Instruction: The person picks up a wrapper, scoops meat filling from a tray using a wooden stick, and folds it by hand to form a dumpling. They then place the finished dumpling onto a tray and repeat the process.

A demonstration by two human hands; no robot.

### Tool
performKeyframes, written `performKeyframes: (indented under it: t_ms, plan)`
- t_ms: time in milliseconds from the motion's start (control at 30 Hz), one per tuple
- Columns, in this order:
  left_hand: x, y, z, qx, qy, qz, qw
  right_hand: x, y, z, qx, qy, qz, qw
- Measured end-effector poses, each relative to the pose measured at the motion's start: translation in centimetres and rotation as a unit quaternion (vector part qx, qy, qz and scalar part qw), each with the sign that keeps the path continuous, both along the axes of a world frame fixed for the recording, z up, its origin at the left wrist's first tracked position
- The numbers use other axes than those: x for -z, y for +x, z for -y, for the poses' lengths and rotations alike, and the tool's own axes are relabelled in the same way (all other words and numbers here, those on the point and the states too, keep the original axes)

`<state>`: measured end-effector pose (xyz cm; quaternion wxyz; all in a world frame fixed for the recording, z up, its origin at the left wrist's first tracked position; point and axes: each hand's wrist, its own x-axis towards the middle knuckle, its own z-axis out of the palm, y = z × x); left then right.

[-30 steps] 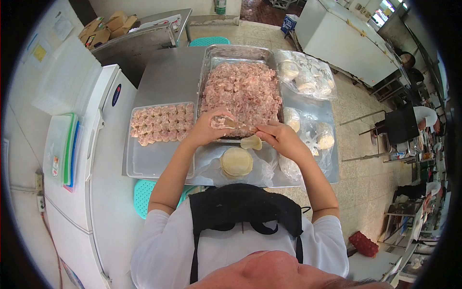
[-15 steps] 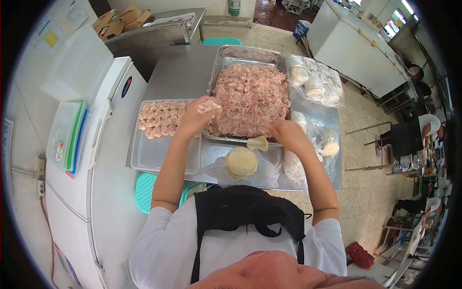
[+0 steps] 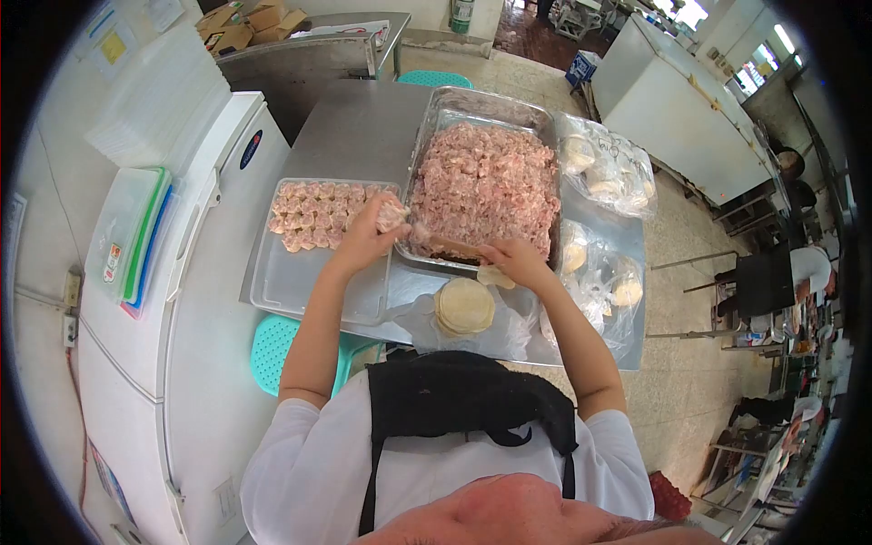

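My left hand [image 3: 363, 241] is closed around a dumpling [image 3: 391, 216] heaped with pink minced meat, beside the left wall of the metal pan [image 3: 423, 115]. My right hand [image 3: 516, 262] grips a flat brown spatula [image 3: 457, 246], whose blade points left toward the dumpling, over the pan's near edge. Minced meat filling [image 3: 486, 186] fills most of the pan. Just below my right hand, a loose wrapper [image 3: 495, 276] lies by the rim. The round wrapper stack [image 3: 464, 306] rests on plastic nearer to me. On the left, a plastic tray [image 3: 318, 286] holds rows of finished dumplings [image 3: 318, 213].
Bags of wrappers [image 3: 604, 163] lie along the table's right side, with another plastic bag [image 3: 599, 272] nearer. A white freezer [image 3: 218, 272] stands close on the left, and a turquoise stool [image 3: 272, 352] is under the table. Another person [image 3: 808, 268] is far right.
My right hand has moved left from the pan's right side, and the spatula now shows, reaching toward my left hand. The dumpling in my left hand looks fuller. The view has shifted slightly.
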<state>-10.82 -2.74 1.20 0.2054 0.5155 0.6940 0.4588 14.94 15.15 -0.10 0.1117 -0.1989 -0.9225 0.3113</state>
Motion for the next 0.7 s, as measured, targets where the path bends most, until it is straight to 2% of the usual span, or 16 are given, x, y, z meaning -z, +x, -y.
performKeyframes:
  t_ms: [33, 100, 133, 167, 200, 233, 267, 300, 367, 433, 500, 533, 567, 633, 700]
  plan:
    - [-0.5, 0.5, -0.2, -0.003, 0.003, 0.000, 1.000, -0.9, 0.8, -0.4, -0.003, 0.003, 0.000, 1.000]
    - [-1.5, 2.3, -1.4, 0.041, 0.032, 0.035, 0.998, -3.1, 2.6, -0.7, 0.147, -0.203, 0.068, 0.966]
    - [-2.1, 3.3, -2.1, 0.034, 0.057, -0.013, 0.998, -4.4, 3.0, -0.2, 0.149, -0.201, 0.067, 0.966]
    - [-2.7, 3.9, -2.8, 0.037, 0.060, -0.014, 0.997, -5.8, 3.5, 0.3, 0.109, -0.157, -0.016, 0.981]
    - [-3.3, 4.4, -3.5, 0.111, 0.060, 0.007, 0.992, -6.5, 3.9, 0.8, 0.068, -0.111, -0.098, 0.987]
    - [-3.9, 4.9, -4.0, 0.185, 0.059, 0.027, 0.981, -6.5, 4.1, 1.2, 0.070, -0.109, -0.100, 0.987]
    - [-4.5, 5.1, -4.5, 0.218, 0.008, 0.014, 0.976, -6.6, 4.3, 1.7, 0.046, -0.059, -0.088, 0.993]
    - [-4.4, 5.2, -5.0, 0.219, 0.009, 0.012, 0.976, -6.7, 4.4, 1.8, 0.022, -0.009, -0.076, 0.997]
    - [-3.7, 5.3, -6.0, 0.236, 0.010, -0.106, 0.966, -6.8, 5.6, 0.2, 0.018, -0.011, -0.061, 0.998]
    - [-3.1, 5.6, -6.3, 0.229, 0.007, -0.067, 0.971, -7.9, 6.8, -0.8, 0.012, -0.012, -0.044, 0.999]
    - [-3.2, 6.2, -6.6, 0.220, 0.002, -0.030, 0.975, -9.5, 8.0, -1.4, 0.071, -0.006, -0.029, 0.997]
    - [-3.5, 6.7, -6.7, 0.234, 0.050, -0.017, 0.971, -8.9, 8.1, -1.4, 0.026, -0.052, -0.067, 0.996]
    - [-3.8, 7.1, -6.9, 0.248, 0.096, -0.003, 0.964, -7.8, 8.0, -0.9, 0.026, -0.052, -0.069, 0.996]
    - [-4.1, 7.4, -7.2, 0.262, 0.086, -0.027, 0.961, -5.4, 7.4, -0.1, -0.027, -0.047, -0.108, 0.993]
    - [-3.8, 7.8, -7.4, 0.272, 0.075, -0.050, 0.958, -5.1, 7.6, -1.1, -0.024, -0.063, -0.099, 0.993]
